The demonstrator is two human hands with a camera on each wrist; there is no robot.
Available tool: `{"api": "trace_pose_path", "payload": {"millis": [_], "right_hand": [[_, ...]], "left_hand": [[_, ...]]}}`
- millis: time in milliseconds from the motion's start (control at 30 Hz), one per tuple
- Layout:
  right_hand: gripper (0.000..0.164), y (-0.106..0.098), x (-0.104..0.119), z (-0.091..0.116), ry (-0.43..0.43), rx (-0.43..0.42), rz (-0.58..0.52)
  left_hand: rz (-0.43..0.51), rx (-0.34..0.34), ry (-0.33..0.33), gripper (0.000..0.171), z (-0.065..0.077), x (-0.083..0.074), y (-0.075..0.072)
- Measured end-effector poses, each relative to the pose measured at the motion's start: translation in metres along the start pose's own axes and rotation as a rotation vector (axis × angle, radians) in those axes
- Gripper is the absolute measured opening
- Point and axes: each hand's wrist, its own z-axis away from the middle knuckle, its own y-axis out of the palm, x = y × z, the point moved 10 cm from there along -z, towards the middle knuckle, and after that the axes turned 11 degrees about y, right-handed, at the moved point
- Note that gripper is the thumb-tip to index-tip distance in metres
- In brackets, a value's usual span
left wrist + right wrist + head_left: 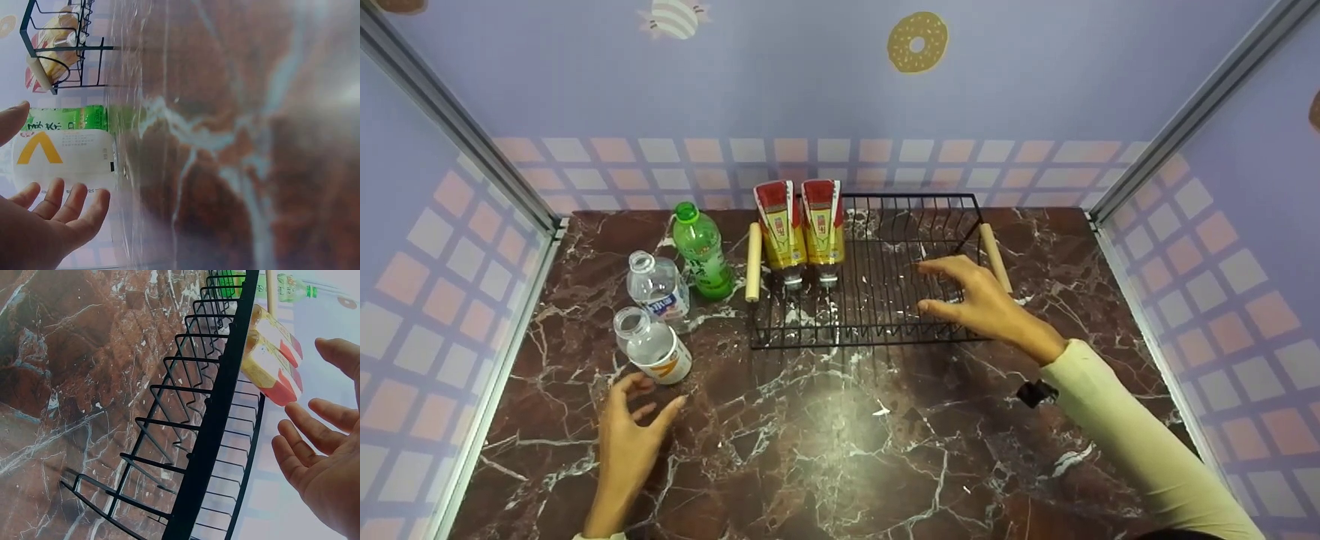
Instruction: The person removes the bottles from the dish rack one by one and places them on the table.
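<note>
Left hand [631,435] parted, empty, at 6 o'clock of clear plastic bottle [652,349] | Label [84,154]: white, orange chevron | Bottle at 8 o'clock of black wire rack [211,427] | Right hand [979,300] spread, empty, rack's 3 o'clock

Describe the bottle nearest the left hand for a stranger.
Start at the black wire rack. Left of it in the head view, take the clear bottle nearest the person. Its orange-marked white label sets it apart from the other clear bottle and the green bottle.
</note>
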Motion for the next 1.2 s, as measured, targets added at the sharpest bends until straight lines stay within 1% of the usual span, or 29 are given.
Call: {"api": "trace_pose_path", "payload": {"millis": [133, 233, 333, 400, 533, 733, 967, 1200], "right_hand": [[0.065, 0.001, -0.001, 0.000, 0.008, 0.003, 0.002], [0.065, 0.001, -0.002, 0.001, 0.014, 0.005, -0.003], [0.063, 0.000, -0.003, 0.001, 0.017, 0.003, -0.005], [0.063, 0.000, -0.004, 0.002, 0.017, 0.000, -0.004], [0.063, 0.000, -0.005, 0.002, 0.022, 0.001, 0.000], [0.064, 0.000, -0.006, 0.002, 0.040, 0.003, -0.001], [0.064, 0.000, -0.007, 0.002, 0.032, 0.001, -0.010], [0.065, 0.001, -0.010, 0.002, 0.056, 0.013, -0.011]], "left_hand": [[0.029, 0.064, 0.000, 0.064, 0.003, -0.002, 0.011], [0.054, 0.117, 0.038, 0.061, 0.003, -0.009, 0.021], [0.066, 0.177, 0.088, 0.063, 0.000, -0.017, 0.031], [0.091, 0.212, 0.110, 0.065, -0.003, -0.021, 0.038], [0.128, 0.264, 0.123, 0.070, -0.008, -0.027, 0.052], [0.168, 0.297, 0.135, 0.073, -0.018, -0.037, 0.064], [0.228, 0.336, 0.139, 0.077, -0.031, -0.046, 0.078], [0.232, 0.361, 0.170, 0.081, -0.043, -0.055, 0.091]]}}
